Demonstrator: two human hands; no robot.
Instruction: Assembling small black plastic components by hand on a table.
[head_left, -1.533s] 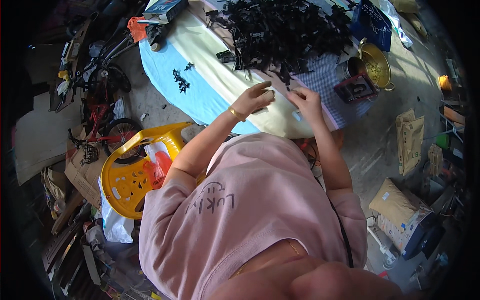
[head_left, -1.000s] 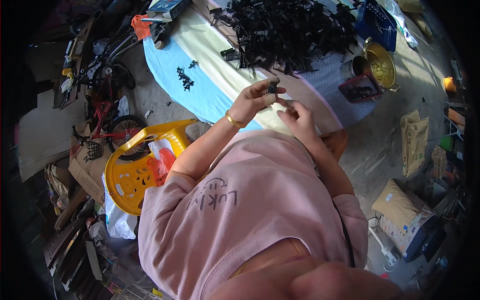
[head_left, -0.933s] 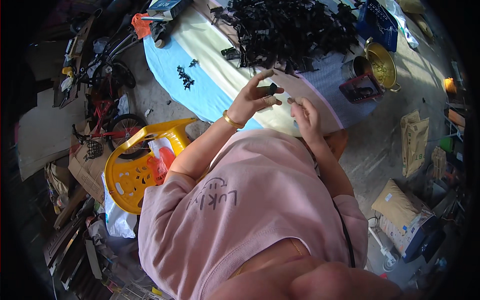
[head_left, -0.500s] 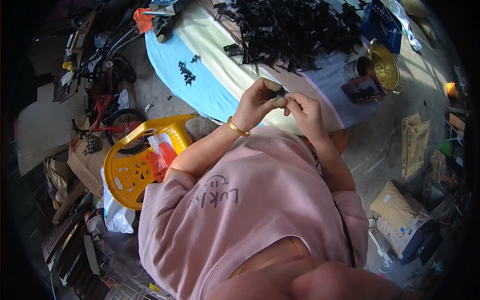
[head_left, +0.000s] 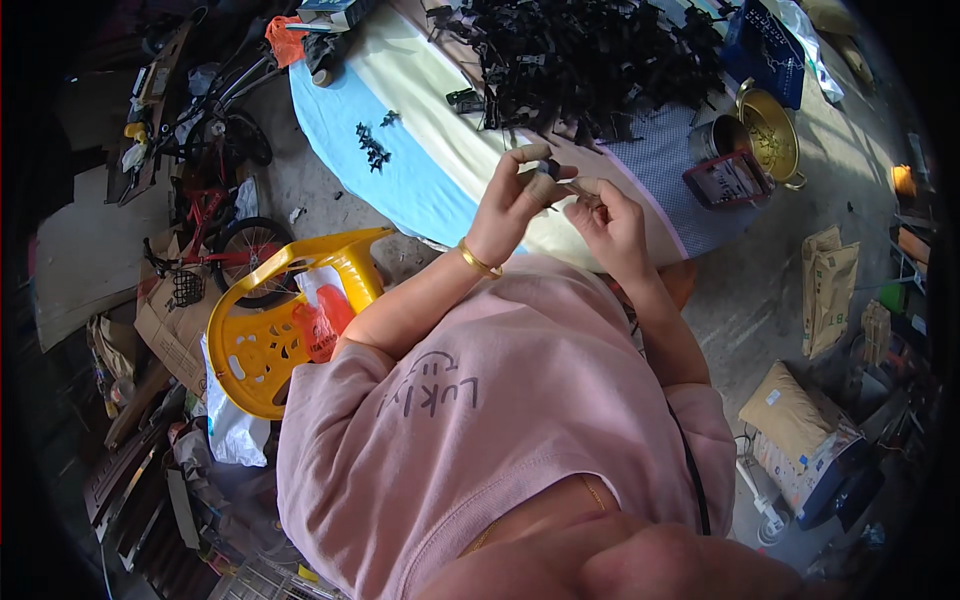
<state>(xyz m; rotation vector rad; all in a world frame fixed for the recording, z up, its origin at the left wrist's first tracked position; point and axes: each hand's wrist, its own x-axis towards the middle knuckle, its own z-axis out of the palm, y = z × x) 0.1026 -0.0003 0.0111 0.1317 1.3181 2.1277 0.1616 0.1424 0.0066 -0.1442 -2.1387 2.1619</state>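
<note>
My left hand [head_left: 507,210], with tan wrapping on the fingers and a gold bangle at the wrist, grips a small black plastic part [head_left: 551,168] between thumb and fingers. Close beside it, my right hand [head_left: 615,228] has its thumb and forefinger bent together at the part's right side; whatever they pinch is too small to make out. Both hands are held over the near edge of the striped cloth [head_left: 440,150]. Beyond them lies a big heap of black plastic parts [head_left: 600,75]. A small cluster of black pieces [head_left: 374,150] rests on the cloth's blue stripe.
At the table's right stand a gold pot [head_left: 790,150] holding small bits, a metal cup [head_left: 708,140], a dark red-edged device [head_left: 728,182] and a blue box [head_left: 765,55]. A yellow plastic chair [head_left: 255,365] is to my left, with a red bicycle [head_left: 205,225] beyond.
My left fingers have lifted and shifted around the black part, so more of it shows. My right fingertips have spread slightly beside it. The device's screen looks brighter.
</note>
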